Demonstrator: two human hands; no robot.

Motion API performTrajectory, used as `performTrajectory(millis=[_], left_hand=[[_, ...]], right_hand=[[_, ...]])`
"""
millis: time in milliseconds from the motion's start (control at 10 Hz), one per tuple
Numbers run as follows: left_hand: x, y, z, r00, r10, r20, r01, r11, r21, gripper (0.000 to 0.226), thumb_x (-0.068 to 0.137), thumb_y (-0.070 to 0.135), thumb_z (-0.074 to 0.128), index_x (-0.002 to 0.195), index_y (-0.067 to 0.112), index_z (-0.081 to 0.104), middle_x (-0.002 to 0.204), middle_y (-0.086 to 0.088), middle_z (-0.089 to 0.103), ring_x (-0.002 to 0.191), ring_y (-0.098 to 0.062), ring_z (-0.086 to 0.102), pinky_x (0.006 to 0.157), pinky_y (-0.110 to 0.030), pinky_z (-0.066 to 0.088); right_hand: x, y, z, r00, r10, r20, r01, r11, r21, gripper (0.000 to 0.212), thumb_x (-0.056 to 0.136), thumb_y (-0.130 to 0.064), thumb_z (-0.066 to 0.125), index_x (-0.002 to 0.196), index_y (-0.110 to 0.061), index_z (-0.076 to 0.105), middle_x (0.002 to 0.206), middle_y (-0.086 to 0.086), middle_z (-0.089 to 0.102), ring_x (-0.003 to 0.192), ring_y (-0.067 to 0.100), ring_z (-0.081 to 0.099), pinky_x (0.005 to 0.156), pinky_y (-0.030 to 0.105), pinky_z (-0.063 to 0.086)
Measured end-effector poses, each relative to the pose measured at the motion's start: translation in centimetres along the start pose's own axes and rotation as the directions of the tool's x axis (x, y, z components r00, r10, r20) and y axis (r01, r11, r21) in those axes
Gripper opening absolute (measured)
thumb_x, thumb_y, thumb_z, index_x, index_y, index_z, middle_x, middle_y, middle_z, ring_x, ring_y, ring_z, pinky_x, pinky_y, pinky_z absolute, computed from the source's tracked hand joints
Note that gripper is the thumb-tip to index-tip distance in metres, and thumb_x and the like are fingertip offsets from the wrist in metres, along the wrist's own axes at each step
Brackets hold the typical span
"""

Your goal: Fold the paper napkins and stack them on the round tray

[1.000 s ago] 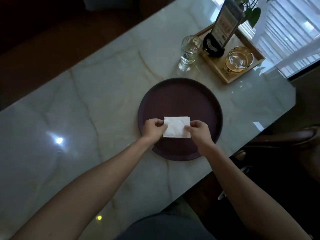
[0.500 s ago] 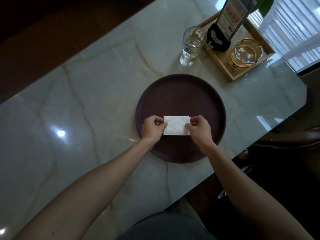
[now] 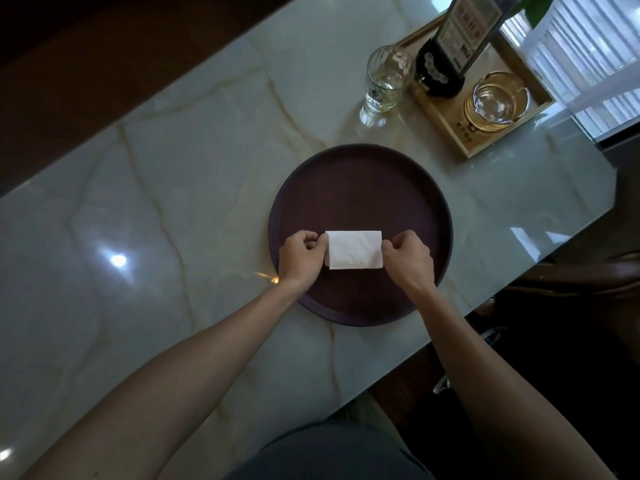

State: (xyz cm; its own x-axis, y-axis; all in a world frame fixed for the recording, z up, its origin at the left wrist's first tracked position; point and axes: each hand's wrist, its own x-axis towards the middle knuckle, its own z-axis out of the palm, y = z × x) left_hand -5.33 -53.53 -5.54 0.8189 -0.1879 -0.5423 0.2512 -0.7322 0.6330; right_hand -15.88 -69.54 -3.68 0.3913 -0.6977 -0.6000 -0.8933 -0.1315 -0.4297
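1. Pale veined marble table (image 3: 173, 202): glossy top.
2. Left hand (image 3: 300, 259): fingers curled, pinching the napkin's left edge.
3. White folded rectangular paper napkin (image 3: 354, 250): over the near half of the tray, between both hands.
4. Dark brown round tray (image 3: 360, 188): on the table.
5. Right hand (image 3: 408, 259): fingers curled, pinching the napkin's right edge.
6. Clear drinking glass (image 3: 384, 86): far right, beside a light wooden rectangular tray (image 3: 460, 142).
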Motion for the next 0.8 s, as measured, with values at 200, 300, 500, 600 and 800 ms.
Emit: performTrajectory(millis=[200,300,500,600,800], left_hand=[[-1.4,0.7,0.5,0.998,0.046,0.037,-0.050,0.994,0.101,0.031,0.097,0.021,0.055,0.099,-0.005,0.071,0.103,-0.021,0.073,0.096,-0.035,0.065,0.084,-0.039,0.047],[-1.3,0.3,0.8,0.988,0.122,0.096,-0.134,0.982,0.136,0.022,0.092,0.024,0.060,0.095,0.009,0.075,0.086,-0.011,0.073,0.088,-0.029,0.068,0.073,-0.035,0.050],[-1.2,0.5,0.3,0.984,0.142,0.103,-0.158,0.973,0.167,0.017,0.090,0.020,0.064,0.096,0.010,0.077,0.081,-0.005,0.074,0.080,-0.024,0.068,0.073,-0.037,0.053],[-1.4,0.8,-0.4,0.982,0.147,0.115,-0.165,0.972,0.166,0.020,0.092,0.025,0.066,0.098,0.009,0.077,0.085,-0.006,0.074,0.082,-0.022,0.067,0.074,-0.034,0.051],[-1.4,0.2,-2.7,0.975,0.116,0.188,-0.156,0.964,0.214,0.049,0.092,0.038,0.067,0.131,0.009,0.064,0.125,-0.012,0.067,0.114,-0.028,0.065,0.100,-0.039,0.050]], right_hand=[[-0.6,-0.5,0.4,0.998,-0.028,0.061,0.031,0.999,-0.034,0.027,0.092,-0.022,0.043,0.093,-0.012,0.068,0.093,0.006,0.070,0.085,0.027,0.066,0.075,0.037,0.052],[-1.0,-0.8,0.7,0.996,-0.049,0.072,0.051,0.998,-0.031,0.025,0.092,-0.020,0.044,0.090,-0.011,0.068,0.090,0.005,0.070,0.081,0.025,0.066,0.071,0.036,0.051],[-1.2,-0.8,0.7,0.994,-0.050,0.096,0.056,0.996,-0.066,0.022,0.088,-0.023,0.048,0.077,-0.009,0.060,0.077,0.003,0.066,0.071,0.024,0.063,0.057,0.032,0.042],[-1.7,-1.1,0.4,0.995,-0.085,0.044,0.092,0.978,-0.189,0.023,0.088,-0.028,0.047,0.087,-0.008,0.058,0.086,0.005,0.064,0.078,0.028,0.062,0.062,0.034,0.043],[-3.6,-3.4,0.5,0.880,-0.475,0.014,0.439,0.802,-0.404,0.027,0.095,-0.028,0.051,0.112,-0.007,0.058,0.113,0.012,0.061,0.103,0.033,0.057,0.081,0.044,0.049]])
